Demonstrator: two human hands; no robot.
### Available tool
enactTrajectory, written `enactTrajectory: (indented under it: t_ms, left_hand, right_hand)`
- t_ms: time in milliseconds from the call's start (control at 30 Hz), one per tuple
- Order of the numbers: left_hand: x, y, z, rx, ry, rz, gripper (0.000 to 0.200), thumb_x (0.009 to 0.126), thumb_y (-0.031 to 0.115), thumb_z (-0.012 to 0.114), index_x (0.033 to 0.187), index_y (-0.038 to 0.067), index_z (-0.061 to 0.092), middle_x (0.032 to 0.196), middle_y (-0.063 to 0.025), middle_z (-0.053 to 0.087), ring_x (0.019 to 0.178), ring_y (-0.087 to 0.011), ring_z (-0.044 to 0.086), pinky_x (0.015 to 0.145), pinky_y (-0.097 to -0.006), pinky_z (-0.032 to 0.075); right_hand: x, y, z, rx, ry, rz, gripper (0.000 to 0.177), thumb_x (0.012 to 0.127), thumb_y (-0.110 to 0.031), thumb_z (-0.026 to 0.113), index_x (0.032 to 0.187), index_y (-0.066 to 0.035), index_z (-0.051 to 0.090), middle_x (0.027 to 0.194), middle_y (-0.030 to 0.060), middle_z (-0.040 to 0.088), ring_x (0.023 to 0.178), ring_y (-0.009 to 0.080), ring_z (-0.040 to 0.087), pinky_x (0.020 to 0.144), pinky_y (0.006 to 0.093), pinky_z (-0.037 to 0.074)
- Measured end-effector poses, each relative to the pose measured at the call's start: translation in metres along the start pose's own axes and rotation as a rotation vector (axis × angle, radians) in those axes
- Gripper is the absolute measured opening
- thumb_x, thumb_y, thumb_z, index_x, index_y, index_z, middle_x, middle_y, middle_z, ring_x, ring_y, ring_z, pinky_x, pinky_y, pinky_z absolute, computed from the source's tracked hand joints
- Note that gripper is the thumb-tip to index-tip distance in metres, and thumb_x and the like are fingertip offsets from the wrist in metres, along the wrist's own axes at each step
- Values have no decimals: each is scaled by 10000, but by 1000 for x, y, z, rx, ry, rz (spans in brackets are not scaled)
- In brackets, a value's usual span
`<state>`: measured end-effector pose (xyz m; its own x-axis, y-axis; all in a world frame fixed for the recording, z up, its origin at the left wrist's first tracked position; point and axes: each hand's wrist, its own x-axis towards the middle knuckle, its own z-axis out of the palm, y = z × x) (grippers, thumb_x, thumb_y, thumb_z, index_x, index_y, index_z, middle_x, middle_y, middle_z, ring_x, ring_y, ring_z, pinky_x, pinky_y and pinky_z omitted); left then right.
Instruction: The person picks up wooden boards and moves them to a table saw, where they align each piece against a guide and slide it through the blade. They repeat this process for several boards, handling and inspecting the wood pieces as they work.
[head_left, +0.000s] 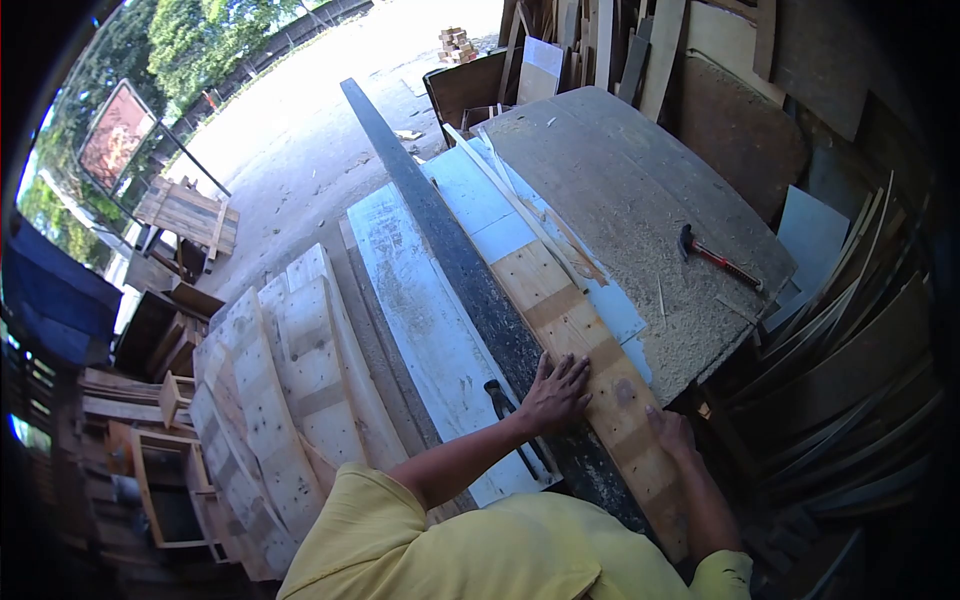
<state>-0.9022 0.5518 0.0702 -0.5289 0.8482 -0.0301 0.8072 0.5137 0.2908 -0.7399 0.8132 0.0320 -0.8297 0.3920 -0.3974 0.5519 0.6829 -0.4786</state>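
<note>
A light wooden plank (610,370) with nail holes and darker bands lies lengthwise in front of me, against a long dark straight bar (450,250). My left hand (557,395) lies on the plank's left edge beside the bar, its fingers spread over the wood. At the right edge, my right hand (673,437) grips the plank's side, with its lower fingers hidden. Left of the bar is a pale, worn table surface (400,270), where a black handle-like part (498,398) sits close to my left wrist.
A hammer (715,258) with a red and black handle rests on the sawdust-strewn brown board (620,190) to the right. Thin wood strips (520,210) lie beyond the plank. Several planks (290,380) are stacked at left. Boards (850,370) lean along the right side.
</note>
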Motion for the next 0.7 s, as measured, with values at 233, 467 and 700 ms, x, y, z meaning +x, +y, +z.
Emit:
enactTrajectory:
  t_ms: [233,467,700]
  left_hand:
    - [-1,6,-1,13,8,-26,572,991,355,364,1443,6,359,1552,-127,286,1447,-326,221,1143,-614,34]
    - [0,6,4,18,16,-20,583,987,369,372,1450,15,350,1554,-118,283,1448,-321,218,1148,-602,25]
    - [-1,4,3,26,21,-23,566,986,352,378,1440,14,366,1543,-120,305,1441,-320,235,1136,-627,-2]
  right_hand:
    - [-75,54,-44,-173,183,9,677,805,-671,575,975,-24,682,1015,207,664,991,380,625,894,445,480]
    - [-203,156,-47,-198,3,570,686,791,-655,607,1000,-5,678,982,219,675,956,360,649,859,433,494]
    - [-213,172,-7,135,175,449,518,861,-465,653,1115,-19,593,947,220,670,798,308,649,700,416,502]
